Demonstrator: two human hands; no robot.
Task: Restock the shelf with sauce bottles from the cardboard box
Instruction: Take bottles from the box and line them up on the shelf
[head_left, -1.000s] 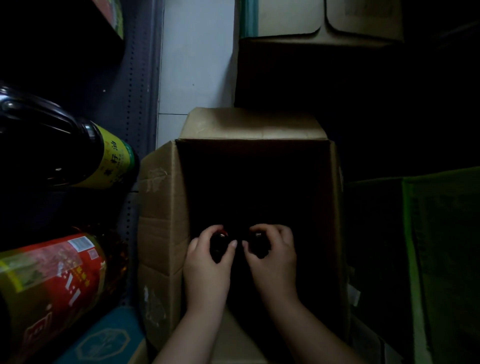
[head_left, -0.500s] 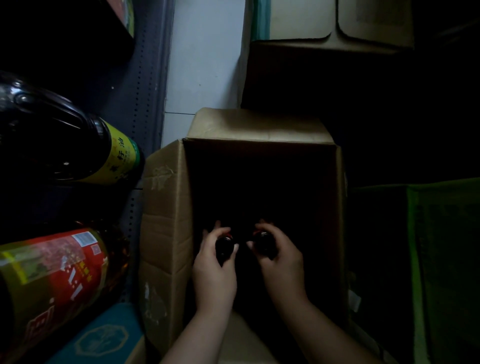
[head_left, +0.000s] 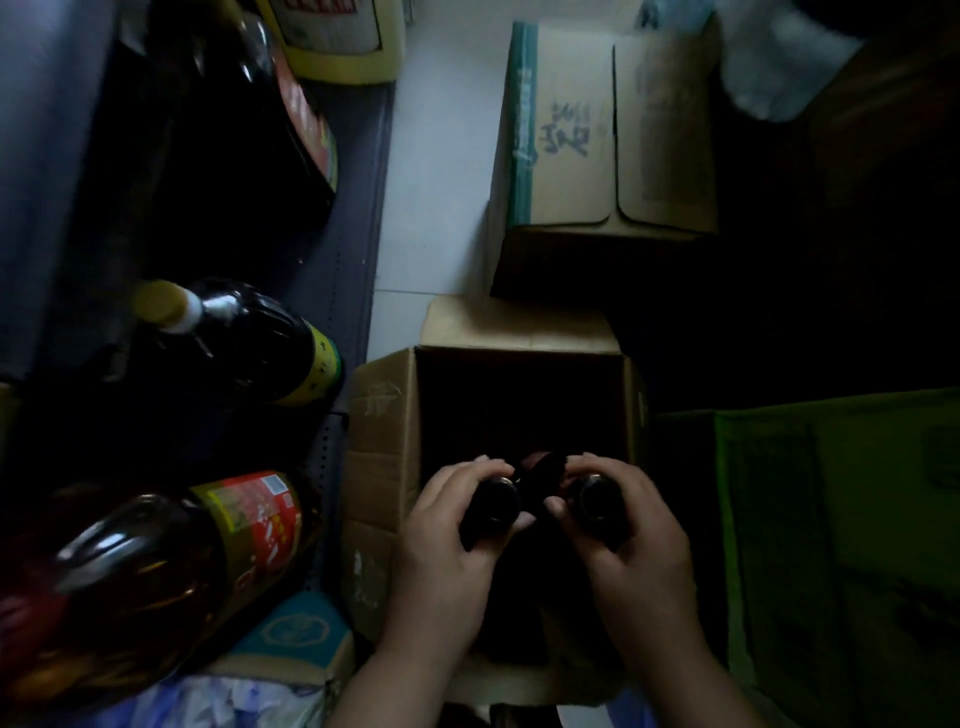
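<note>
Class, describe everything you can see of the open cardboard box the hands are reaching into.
The cardboard box is plain brown corrugated card, standing upright on the floor beside the shelf, its flaps folded outward. Its left wall is creased and scuffed with pale marks. The inside is too dark to read. The left hand and right hand each grip a dark bottle over its opening.

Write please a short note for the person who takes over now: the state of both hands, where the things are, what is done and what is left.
Left hand: shut on a dark sauce bottle.
Right hand: shut on a second dark bottle.
Both bottles are over the open cardboard box on the floor, near its rim.
The shelf is to the left and already carries big oil bottles.
Done: two bottles gripped.
Left: place them on the shelf, then check the box; its inside is too dark to count.
</note>
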